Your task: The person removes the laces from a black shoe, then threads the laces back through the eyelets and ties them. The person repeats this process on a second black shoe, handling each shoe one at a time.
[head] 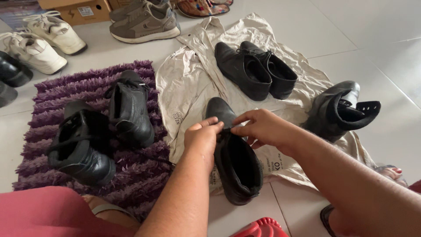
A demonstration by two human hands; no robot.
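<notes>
A black ankle boot [234, 162] lies on a beige cloth [188, 83] in front of me, toe pointing away. My left hand [201, 136] and my right hand [263, 127] both pinch the boot's lace or tongue at its opening, fingertips almost meeting. Its matching black boot [337, 112] stands at the right edge of the cloth, tongue pulled out.
A pair of black lace-up shoes [254, 68] sits further back on the cloth. Two black boots [105, 127] rest on a purple shaggy rug [140, 175]. White sneakers [44, 39], grey sneakers [144, 22] and a cardboard box [79, 9] line the back. A red plastic item [261, 229] is near my knees.
</notes>
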